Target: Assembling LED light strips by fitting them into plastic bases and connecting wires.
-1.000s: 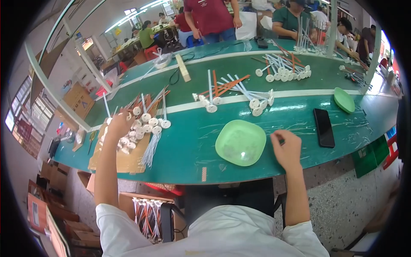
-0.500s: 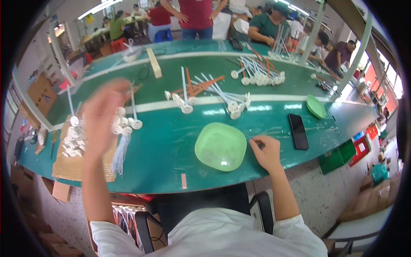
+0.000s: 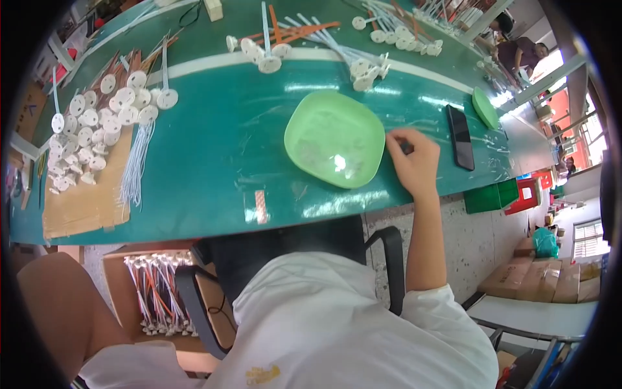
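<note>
My right hand (image 3: 416,162) rests on the green table at the right rim of a light green bowl (image 3: 334,139). Its fingers are curled together around a small dark thing, too hidden to name. Of my left side only the bent arm (image 3: 55,311) shows, at the lower left; the hand itself is out of view. Inside the bowl there are only faint greyish patches that I cannot make out. At the left, many white round discs (image 3: 84,136) with thin leads are heaped on a cardboard sheet (image 3: 84,211). A bundle of pale blue leads (image 3: 136,172) hangs beside them.
A black phone (image 3: 460,137) and a smaller green dish (image 3: 484,109) lie to the right. More discs with white and orange leads (image 3: 269,63) lie along the far strip. Below the table edge stand an open carton (image 3: 120,285) of leads and a chair armrest (image 3: 194,305).
My left hand, blurred above the disc heap before, has swung back and down out of view. The view has tilted downward. My right hand stays beside the bowl.
</note>
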`<state>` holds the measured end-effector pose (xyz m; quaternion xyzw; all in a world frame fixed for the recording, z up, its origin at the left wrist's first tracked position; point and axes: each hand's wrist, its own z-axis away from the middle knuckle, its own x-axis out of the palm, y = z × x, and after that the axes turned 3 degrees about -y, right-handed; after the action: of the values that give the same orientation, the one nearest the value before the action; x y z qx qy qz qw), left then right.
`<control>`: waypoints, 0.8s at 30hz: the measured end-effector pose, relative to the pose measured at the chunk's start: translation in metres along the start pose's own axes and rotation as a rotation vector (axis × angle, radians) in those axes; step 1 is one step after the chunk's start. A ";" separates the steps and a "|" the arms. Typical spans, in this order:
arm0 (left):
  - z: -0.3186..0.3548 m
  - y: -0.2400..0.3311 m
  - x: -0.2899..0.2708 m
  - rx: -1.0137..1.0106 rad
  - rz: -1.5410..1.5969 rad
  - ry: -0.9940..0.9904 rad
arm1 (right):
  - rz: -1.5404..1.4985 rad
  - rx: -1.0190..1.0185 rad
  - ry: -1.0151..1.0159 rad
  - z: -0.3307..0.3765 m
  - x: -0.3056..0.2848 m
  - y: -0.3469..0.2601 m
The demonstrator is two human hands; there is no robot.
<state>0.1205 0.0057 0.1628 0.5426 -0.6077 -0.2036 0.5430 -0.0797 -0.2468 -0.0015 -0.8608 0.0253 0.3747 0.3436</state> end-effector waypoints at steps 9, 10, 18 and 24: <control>0.020 -0.011 0.047 0.097 0.209 -0.049 | -0.045 -0.021 -0.076 0.006 0.002 0.003; 0.020 -0.012 0.055 0.118 0.228 -0.060 | -0.037 -0.047 -0.045 -0.008 -0.002 0.006; -0.025 0.009 0.042 0.430 0.282 0.003 | 0.157 -0.181 -0.024 0.012 -0.010 0.010; -0.045 0.030 0.037 0.571 0.338 -0.120 | 0.048 -0.134 -0.054 0.014 0.001 -0.017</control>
<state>0.1539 -0.0018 0.2188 0.5515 -0.7524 0.0362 0.3582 -0.0823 -0.2253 0.0010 -0.8706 0.0115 0.4067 0.2766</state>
